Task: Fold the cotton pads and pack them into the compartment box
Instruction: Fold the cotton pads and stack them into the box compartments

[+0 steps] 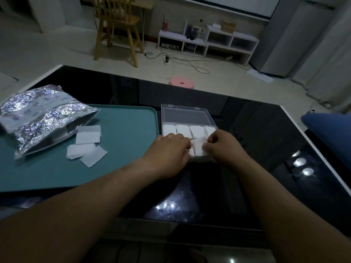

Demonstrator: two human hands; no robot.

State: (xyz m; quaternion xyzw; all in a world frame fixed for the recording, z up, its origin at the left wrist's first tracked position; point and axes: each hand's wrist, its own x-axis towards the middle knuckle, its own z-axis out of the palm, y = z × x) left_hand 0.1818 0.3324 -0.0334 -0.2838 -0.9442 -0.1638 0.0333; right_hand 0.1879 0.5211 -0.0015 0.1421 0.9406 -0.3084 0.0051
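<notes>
A clear plastic compartment box lies open on the black table, its lid flat behind it. Its far row holds several folded white pads. Over the near row, my left hand and my right hand both pinch one folded cotton pad, fingers curled on its left and right edges. Much of the near row is hidden by my hands. Several flat cotton pads lie loose on the teal tray to the left.
A crinkled silver foil bag lies open on the tray's far left. The glossy black table has a white rim. A blue cushion sits at the right edge. Beyond stand a pink stool and a wooden chair.
</notes>
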